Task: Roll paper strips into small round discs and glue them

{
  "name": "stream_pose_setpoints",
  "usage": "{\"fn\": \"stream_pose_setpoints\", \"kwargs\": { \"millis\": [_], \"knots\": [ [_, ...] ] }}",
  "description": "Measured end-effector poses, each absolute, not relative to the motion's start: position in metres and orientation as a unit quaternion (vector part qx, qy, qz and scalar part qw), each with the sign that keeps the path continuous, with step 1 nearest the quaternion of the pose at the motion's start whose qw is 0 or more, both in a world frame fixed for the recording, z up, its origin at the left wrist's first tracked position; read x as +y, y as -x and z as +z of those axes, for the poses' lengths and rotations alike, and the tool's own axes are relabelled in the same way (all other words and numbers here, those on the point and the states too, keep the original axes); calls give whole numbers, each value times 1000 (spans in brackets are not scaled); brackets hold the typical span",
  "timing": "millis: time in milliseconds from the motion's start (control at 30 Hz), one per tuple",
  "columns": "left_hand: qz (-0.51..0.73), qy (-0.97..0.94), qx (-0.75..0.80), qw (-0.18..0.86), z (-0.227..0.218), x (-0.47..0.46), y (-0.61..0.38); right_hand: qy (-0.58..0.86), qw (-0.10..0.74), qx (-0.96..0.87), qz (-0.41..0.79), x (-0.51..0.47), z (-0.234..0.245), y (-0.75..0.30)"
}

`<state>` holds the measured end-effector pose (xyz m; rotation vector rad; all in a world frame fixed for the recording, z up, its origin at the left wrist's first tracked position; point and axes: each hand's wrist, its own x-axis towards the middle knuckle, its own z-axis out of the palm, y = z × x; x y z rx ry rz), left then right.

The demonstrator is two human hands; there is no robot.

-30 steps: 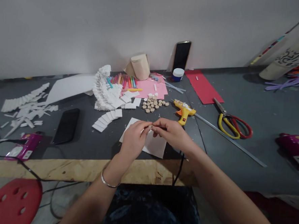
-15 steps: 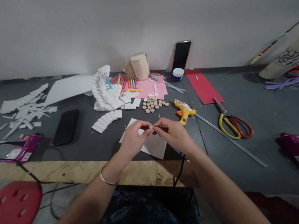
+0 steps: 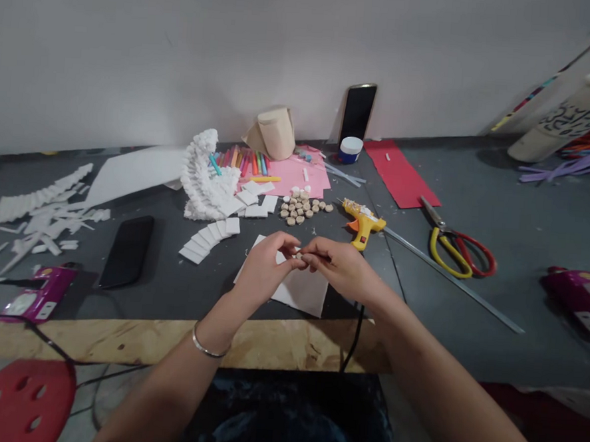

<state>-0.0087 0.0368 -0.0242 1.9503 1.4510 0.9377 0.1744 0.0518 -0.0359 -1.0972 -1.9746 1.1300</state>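
One small tan disc (image 3: pixel 299 256) — pinched in fingertips of my left hand (image 3: pixel 265 264) and right hand (image 3: pixel 341 265), over a white sheet (image 3: pixel 301 296). At twelve o'clock, a cluster of similar discs (image 3: pixel 300 212), apparently done; mine, I judge, unfinished. Glue gun (image 3: pixel 363 224) — two o'clock, unheld.

Forearms (image 3: pixel 417 352) angled inward, fingers (image 3: pixel 318 246) bent, pinching

A grey wall (image 3: pixel 185 54) fills twelve o'clock. The dark tabletop (image 3: pixel 477 179) has a wooden edge (image 3: pixel 142 342) at six. At eight, a red stool (image 3: pixel 11 405)
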Motion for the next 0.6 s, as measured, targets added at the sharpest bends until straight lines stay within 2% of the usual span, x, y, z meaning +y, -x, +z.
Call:
{"fn": "stream_pose_setpoints", "kwargs": {
  "millis": [267, 433, 600],
  "knots": [
    [379, -771, 463, 219, -36, 49, 5, 455, 338, -686, 456, 58, -44, -174],
    [415, -737, 466, 261, -38, 50, 2, 466, 346, -663, 473, 60, -43, -176],
    [431, -702, 477, 306, -40, 51, 5, 453, 338, -702, 433, 59, -42, -177]
  ]
}}
